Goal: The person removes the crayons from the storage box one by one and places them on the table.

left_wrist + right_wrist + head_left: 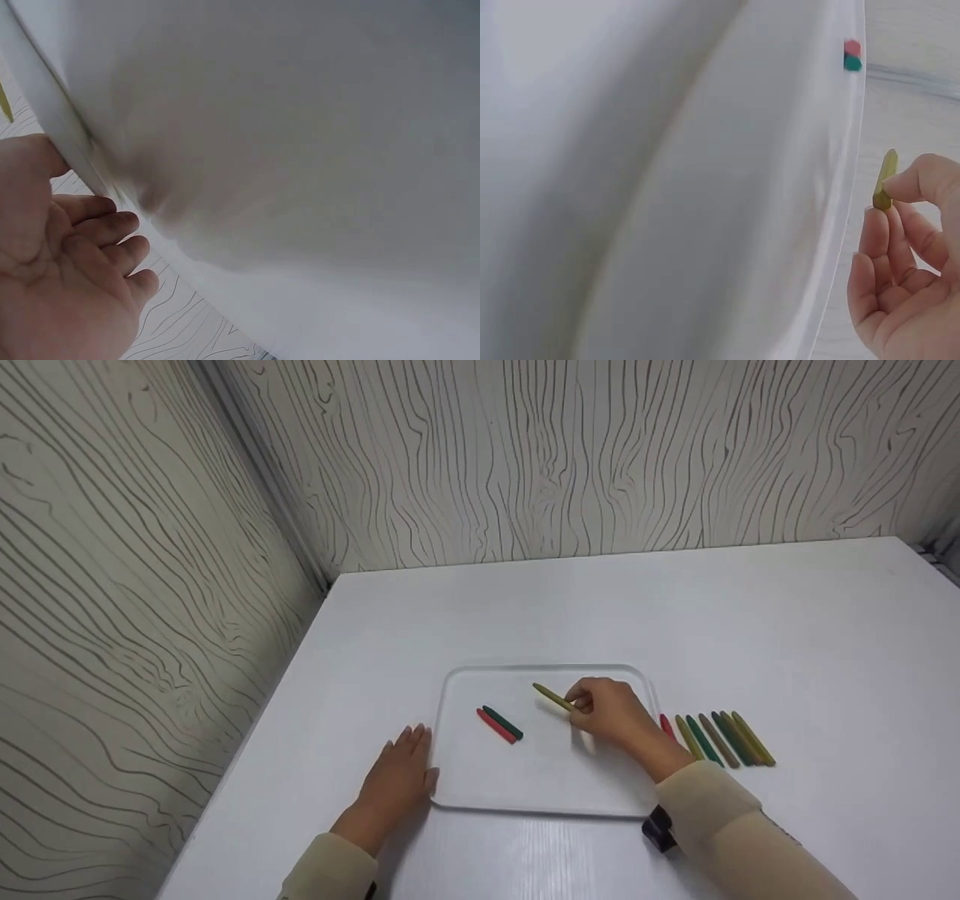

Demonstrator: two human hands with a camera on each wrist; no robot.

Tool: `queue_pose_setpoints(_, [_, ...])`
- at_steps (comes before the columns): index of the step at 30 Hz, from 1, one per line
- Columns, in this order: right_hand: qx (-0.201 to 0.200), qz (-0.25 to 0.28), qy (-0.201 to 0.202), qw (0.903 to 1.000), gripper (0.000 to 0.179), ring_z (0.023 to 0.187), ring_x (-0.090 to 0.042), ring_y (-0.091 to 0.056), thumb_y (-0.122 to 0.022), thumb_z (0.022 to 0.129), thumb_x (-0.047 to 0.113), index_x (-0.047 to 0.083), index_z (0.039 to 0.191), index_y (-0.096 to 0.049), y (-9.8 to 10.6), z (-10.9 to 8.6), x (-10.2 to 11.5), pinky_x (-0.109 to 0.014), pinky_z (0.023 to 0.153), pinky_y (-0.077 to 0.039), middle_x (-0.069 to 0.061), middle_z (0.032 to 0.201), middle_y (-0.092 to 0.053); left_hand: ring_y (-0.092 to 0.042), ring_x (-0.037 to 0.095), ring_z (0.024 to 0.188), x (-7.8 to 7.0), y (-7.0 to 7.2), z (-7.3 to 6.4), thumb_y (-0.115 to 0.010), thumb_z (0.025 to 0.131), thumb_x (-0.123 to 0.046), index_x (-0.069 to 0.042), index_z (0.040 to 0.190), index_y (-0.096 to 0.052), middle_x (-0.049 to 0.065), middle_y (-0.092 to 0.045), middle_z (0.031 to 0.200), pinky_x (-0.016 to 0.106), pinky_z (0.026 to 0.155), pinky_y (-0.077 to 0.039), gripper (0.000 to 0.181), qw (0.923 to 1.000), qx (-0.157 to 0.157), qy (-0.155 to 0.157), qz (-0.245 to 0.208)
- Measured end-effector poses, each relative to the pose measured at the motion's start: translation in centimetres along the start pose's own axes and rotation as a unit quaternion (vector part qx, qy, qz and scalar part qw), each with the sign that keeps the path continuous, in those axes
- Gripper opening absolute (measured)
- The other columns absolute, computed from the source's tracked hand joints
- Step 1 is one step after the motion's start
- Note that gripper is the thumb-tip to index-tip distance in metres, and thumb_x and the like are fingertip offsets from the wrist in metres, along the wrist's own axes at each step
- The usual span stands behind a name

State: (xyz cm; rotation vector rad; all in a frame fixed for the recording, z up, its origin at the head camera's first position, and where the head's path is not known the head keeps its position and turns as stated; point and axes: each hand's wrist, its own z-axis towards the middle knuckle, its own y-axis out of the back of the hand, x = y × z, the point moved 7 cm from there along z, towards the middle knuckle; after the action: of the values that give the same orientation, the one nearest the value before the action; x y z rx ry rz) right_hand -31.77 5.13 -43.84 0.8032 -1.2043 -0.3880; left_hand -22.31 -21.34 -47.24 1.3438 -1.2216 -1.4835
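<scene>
A yellow-green crayon (551, 695) is pinched between the thumb and fingers of my right hand (611, 714), above the right part of a white tray (517, 787). In the right wrist view the same crayon (886, 180) points up from the fingertips. Side by side on the tray lie a red crayon (495, 726) and a dark green crayon (505, 723), both slanted. My left hand (396, 776) rests at the tray's left edge, fingers extended. The left wrist view shows that hand (67, 262) against the rim, holding nothing.
Right of the tray, several crayons (726, 741) in greens, browns and yellows lie in a row on the white table (525, 607). A red crayon (667, 726) there is partly hidden by my right forearm. Wood-grain patterned walls (540, 457) stand behind and at left.
</scene>
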Motion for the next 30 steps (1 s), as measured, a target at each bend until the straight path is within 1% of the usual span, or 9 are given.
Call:
queue_pose_setpoints(3, [-0.009, 0.003, -0.001, 1.0, 0.016, 0.078, -0.018, -0.061, -0.065, 0.077, 0.0, 0.002, 0.091, -0.07, 1.1, -0.5, -0.6, -0.036, 0.073, -0.052, -0.001, 0.08, -0.065, -0.029, 0.036, 0.137, 0.0, 0.0, 0.0, -0.056, 0.096, -0.019, 0.008, 0.14, -0.039, 0.02, -0.038, 0.146, 0.05, 0.112, -0.023, 0.055, 1.0, 0.0, 0.001, -0.004])
queue_pose_setpoints(9, [-0.017, 0.01, -0.024, 0.9995, 0.017, 0.082, -0.021, -0.062, -0.065, 0.079, 0.002, 0.002, 0.095, -0.069, 3.0, -1.6, -2.0, -0.038, 0.074, -0.052, -0.002, 0.084, -0.065, -0.028, 0.036, 0.137, 0.1, 0.0, -0.1, -0.057, 0.096, -0.019, 0.008, 0.14, -0.039, 0.021, -0.037, 0.146, 0.05, 0.112, -0.022, 0.055, 1.0, 0.002, 0.001, -0.009])
queue_pose_setpoints(17, [-0.035, -0.006, -0.055, 0.9978, 0.02, 0.087, -0.025, -0.062, -0.061, 0.082, 0.005, 0.002, 0.101, -0.068, 5.6, -3.3, -4.2, -0.042, 0.079, -0.051, -0.006, 0.091, -0.065, -0.028, 0.036, 0.138, 0.0, 0.1, -0.2, -0.056, 0.096, -0.02, 0.008, 0.141, -0.038, 0.021, -0.037, 0.146, 0.051, 0.113, -0.021, 0.055, 0.9999, 0.0, -0.003, -0.01])
queue_pose_setpoints(25, [-0.055, -0.025, -0.076, 0.9953, 0.021, 0.083, -0.024, -0.062, -0.06, 0.083, 0.006, -0.001, 0.102, -0.067, 8.2, -5.1, -6.1, -0.038, 0.072, -0.053, -0.008, 0.089, -0.065, -0.031, 0.04, 0.135, -0.3, 0.4, -0.4, -0.057, 0.095, -0.016, 0.011, 0.138, -0.04, 0.024, -0.04, 0.143, 0.053, 0.111, -0.024, 0.054, 0.9997, -0.01, -0.019, -0.009])
queue_pose_setpoints(30, [-0.064, -0.029, -0.088, 0.9936, 0.021, 0.083, -0.024, -0.061, -0.061, 0.083, 0.006, -0.002, 0.102, -0.067, 9.5, -6.2, -7.2, -0.04, 0.073, -0.052, -0.009, 0.089, -0.065, -0.03, 0.039, 0.136, -0.3, 0.4, -0.4, -0.057, 0.095, -0.017, 0.01, 0.138, -0.04, 0.024, -0.04, 0.144, 0.053, 0.111, -0.024, 0.054, 0.9998, -0.009, -0.016, -0.006])
